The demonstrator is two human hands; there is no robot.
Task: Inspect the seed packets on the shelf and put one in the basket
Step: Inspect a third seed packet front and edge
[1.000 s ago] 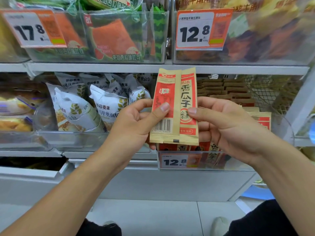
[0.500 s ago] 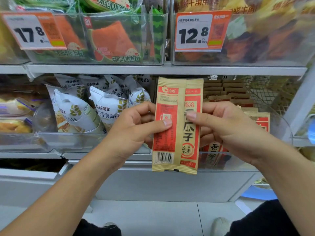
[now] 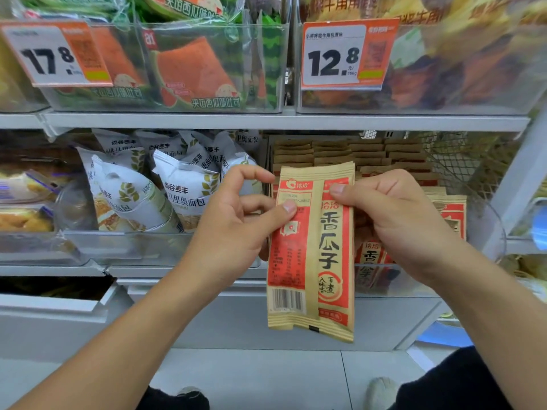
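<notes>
Both hands pinch our seed packet (image 3: 310,250) near its top, left hand (image 3: 236,229) thumb on the red panel, right hand (image 3: 393,214) at the upper edge, so it hangs printed side toward us before the shelf (image 3: 266,121). Half a second ago we gripped mid-packet; it now hangs lower.

Tan and red seed packet (image 3: 310,250), upright, sealed, barcode at lower left, held in front of the shelf (image 3: 266,121), more matching packets (image 3: 373,261) stacked in the clear bin (image 3: 488,232) behind it
</notes>
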